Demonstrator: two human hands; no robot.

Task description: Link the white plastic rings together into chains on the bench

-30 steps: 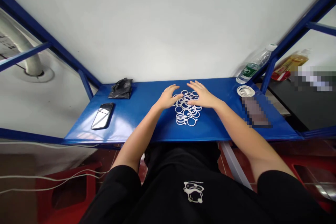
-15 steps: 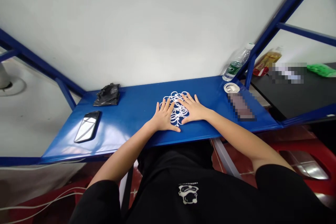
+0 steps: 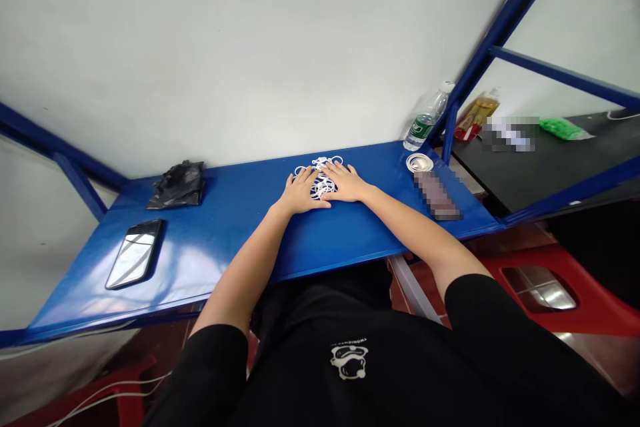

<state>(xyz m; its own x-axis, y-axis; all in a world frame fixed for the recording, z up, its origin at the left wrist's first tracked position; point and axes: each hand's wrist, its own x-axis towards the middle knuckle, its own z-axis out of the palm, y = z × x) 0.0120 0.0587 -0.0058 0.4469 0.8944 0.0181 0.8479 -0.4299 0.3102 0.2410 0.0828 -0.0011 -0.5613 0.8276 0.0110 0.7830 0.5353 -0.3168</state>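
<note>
Both hands are held open, palms down, with the fingers spread and directed toward the wall (image 3: pixel 280 47). Left hand (image 3: pixel 300 195): laid at the left side of a pile of white rings (image 3: pixel 323 188), fingers extended over its margin, thumb pointed inward. Right hand (image 3: pixel 347 185): laid over the right side of the same pile, thumb likewise turned inward. The two thumbs are set close together at the near side of the rings; whether they touch cannot be told. Nothing is seen to be gripped by either hand; contact beneath the palms is hidden.

The rings are gathered on the blue tabletop (image 3: pixel 240 213), nearer its wall-side edge than its front edge. Some rings are exposed between the hands and beyond the fingertips. Bare blue surface is seen from the hands to the front edge, and leftward as far as the phone (image 3: pixel 135 257) and the black bag (image 3: pixel 176 185). To the right, a shorter bare stretch is bounded by the bottle (image 3: pixel 427 123), the white coil (image 3: pixel 419 163) and a pixelated object (image 3: pixel 437 198).
</note>
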